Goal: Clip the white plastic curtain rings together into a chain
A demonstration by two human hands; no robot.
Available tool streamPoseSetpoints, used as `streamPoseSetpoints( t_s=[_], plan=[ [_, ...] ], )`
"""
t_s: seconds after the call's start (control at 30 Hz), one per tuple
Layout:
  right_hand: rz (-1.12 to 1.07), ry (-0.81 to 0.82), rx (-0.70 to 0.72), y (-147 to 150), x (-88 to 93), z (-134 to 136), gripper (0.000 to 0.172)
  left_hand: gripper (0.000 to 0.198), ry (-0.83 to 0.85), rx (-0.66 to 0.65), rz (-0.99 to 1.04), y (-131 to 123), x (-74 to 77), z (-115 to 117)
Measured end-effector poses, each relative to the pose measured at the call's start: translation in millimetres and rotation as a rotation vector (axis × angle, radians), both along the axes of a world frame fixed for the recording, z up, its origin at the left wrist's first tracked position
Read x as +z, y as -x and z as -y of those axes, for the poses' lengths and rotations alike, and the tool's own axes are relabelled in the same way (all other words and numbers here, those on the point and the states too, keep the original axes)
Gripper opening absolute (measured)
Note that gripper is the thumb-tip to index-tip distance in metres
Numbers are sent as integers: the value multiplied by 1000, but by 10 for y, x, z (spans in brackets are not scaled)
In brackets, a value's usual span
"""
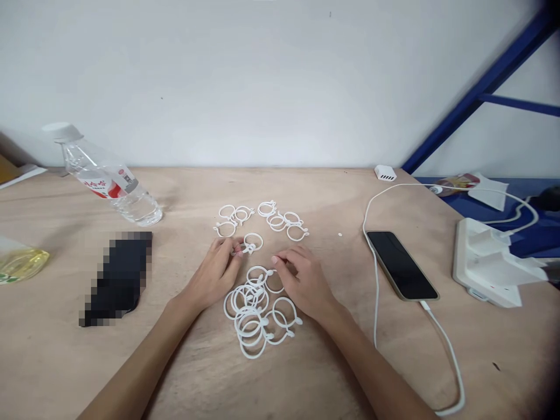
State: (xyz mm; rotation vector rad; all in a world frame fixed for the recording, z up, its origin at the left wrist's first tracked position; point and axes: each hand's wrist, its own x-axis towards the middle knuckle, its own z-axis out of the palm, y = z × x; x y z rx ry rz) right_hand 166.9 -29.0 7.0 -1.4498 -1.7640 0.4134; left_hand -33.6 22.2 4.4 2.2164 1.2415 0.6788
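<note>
Several white plastic rings lie on a wooden table (306, 373). A near pile of rings (256, 315) sits between my wrists. A farther row of rings (262, 220) lies spread out beyond my fingers. My left hand (216, 274) pinches a single ring (251, 243) at its clasp. My right hand (304, 280) rests palm down beside the near pile, fingers curled, its fingertips touching a ring at the pile's top edge.
A tilted water bottle (109, 181) stands at the back left, a blurred dark object (118, 277) lies in front of it. A phone (400, 263) on a white cable (376, 309) and a white power strip (485, 262) are at the right.
</note>
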Motion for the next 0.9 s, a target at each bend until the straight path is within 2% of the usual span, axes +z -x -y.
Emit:
streamPoseSetpoints(
  t_s=[0.1, 0.17, 0.3, 0.47, 0.63, 0.8, 0.9],
  plan=[
    [13, 2, 10, 2, -20, -5, 14, 18, 36, -9, 23, -3, 4, 16],
    [53, 9, 26, -1, -34, -9, 21, 17, 49, -46, 42, -6, 4, 25],
    [215, 61, 80, 14, -30, 12, 33, 18, 106, -49, 130, -18, 19, 42],
    [391, 126, 91, 73, 5, 55, 35, 20, 219, -59, 288, -59, 55, 77],
    [424, 158, -48, 68, -47, 13, 36, 18, 224, -47, 309, -50, 49, 75],
    [418, 172, -194, 11, -116, -48, 37, 17, 75, -72, 144, -13, 13, 65],
    [361, 101, -240, -1, -122, -53, 37, 22, 0, -89, 72, -16, 6, 72]
  ],
)
